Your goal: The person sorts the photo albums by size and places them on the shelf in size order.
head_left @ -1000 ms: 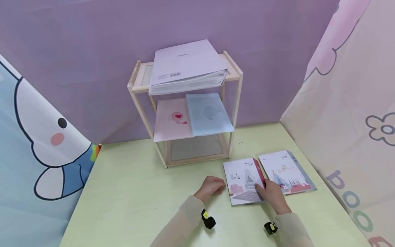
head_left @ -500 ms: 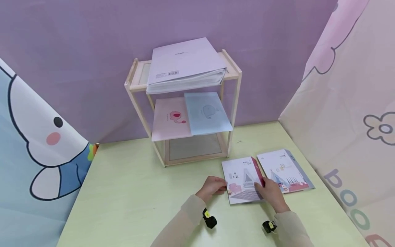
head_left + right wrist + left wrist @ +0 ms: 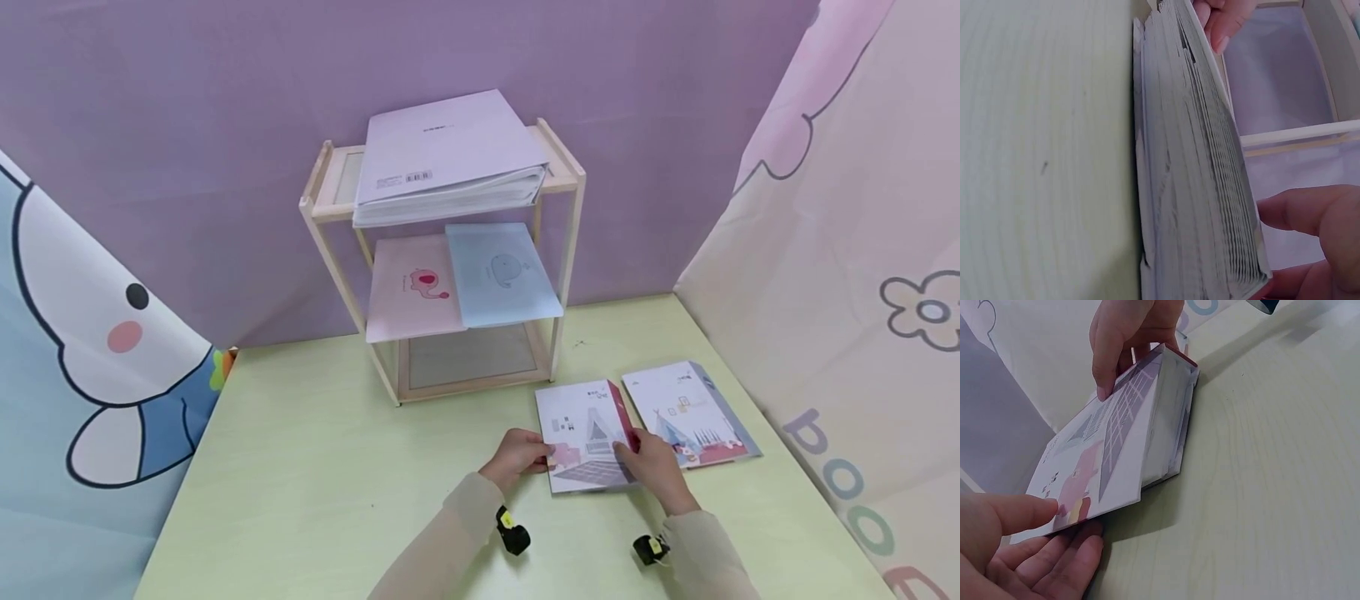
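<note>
A thick hardcover photo album (image 3: 581, 421) with a house, pink bushes and a red spine lies before me in the head view. My left hand (image 3: 519, 457) pinches its left edge, thumb on the printed cover and fingers beneath, as the left wrist view shows. On the spine side my right hand (image 3: 654, 467) grips the album, its thumb on the cover. The right wrist view shows the album's many page edges (image 3: 1191, 162) side-on. A second album (image 3: 701, 408) with a tent picture lies flat just to the right, partly behind my right hand.
A wooden rack (image 3: 566, 275) stands behind the albums. Large white folders or books (image 3: 453, 150) lie on its top. A pink elephant notebook (image 3: 397, 308) and a blue whale notebook (image 3: 517, 300) lie on its middle shelf. Printed cloth (image 3: 817, 275) borders the table (image 3: 300, 467).
My left hand has moved right onto the album's left edge and now pinches it. My right hand keeps its grip on the spine side. The head view has shifted slightly.
</note>
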The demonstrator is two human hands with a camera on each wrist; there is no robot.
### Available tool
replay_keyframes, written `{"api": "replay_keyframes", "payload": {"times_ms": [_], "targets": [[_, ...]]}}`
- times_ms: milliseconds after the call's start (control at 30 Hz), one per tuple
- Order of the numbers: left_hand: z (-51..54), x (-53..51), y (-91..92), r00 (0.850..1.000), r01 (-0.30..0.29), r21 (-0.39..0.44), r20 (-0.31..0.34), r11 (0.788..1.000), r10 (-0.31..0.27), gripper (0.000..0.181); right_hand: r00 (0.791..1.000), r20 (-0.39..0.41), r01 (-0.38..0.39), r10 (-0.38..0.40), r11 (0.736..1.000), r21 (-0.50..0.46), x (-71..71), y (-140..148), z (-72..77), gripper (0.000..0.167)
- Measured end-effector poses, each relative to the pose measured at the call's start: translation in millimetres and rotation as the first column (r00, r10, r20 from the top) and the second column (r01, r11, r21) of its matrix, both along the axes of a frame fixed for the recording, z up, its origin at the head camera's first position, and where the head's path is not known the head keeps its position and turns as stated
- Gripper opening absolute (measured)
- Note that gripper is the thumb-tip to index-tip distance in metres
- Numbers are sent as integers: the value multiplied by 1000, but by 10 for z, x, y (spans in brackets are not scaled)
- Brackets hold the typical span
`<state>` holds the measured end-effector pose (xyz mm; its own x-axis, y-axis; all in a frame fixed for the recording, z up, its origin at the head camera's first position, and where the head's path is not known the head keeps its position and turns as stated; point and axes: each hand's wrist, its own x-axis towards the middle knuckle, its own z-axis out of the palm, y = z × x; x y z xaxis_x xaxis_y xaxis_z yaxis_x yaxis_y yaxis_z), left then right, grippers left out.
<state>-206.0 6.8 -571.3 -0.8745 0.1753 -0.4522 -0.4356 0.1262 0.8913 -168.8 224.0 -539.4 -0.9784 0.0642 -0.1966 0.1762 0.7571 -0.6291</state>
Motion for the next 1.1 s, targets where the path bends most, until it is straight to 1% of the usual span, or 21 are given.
{"api": "replay_keyframes", "payload": {"times_ms": [167, 267, 300, 400, 467, 533, 633, 800, 867, 933, 1100], "targets": [[-6, 1, -11, 1000, -15, -12, 0, 1000, 15, 9, 999, 45, 24, -21, 998, -55, -1, -3, 13, 62], [-3, 6, -44, 1000, -2, -29, -20, 1000, 1, 9, 996, 76, 47, -38, 991, -122, -2, -1, 19, 65], [9, 13, -56, 999, 4, -27, -34, 1000, -4, 7, 995, 92, 61, -47, 987, -149, -2, 1, 15, 65], [22, 23, -81, 999, 14, -26, -50, 1000, -16, 4, 988, 139, 99, -69, 970, -224, 3, 9, -8, 67], [39, 31, -85, 999, 8, -23, -43, 1000, -9, 4, 982, 168, 123, -81, 958, -258, 7, 15, -25, 68], [33, 26, -80, 1000, -9, -22, -26, 1000, 9, 5, 979, 181, 144, -93, 945, -294, 12, 18, -36, 68], [23, 19, -72, 999, -20, -46, -29, 999, 18, 8, 975, 191, 178, -114, 915, -362, 14, 16, -48, 66], [34, 29, -88, 999, -18, -66, -42, 998, 15, 10, 967, 218, 227, -133, 841, -492, 25, 3, -68, 57], [51, 38, -103, 999, -17, -67, -41, 998, 14, 8, 964, 233, 235, -129, 822, -519, 29, -1, -71, 55], [59, 39, -117, 999, -17, -74, -44, 997, 14, 2, 963, 243, 235, -120, 813, -532, 30, -3, -71, 54], [57, 32, -134, 999, -22, -95, -42, 995, 18, 12, 964, 244, 223, -107, 822, -523, 31, -4, -56, 55]]}}
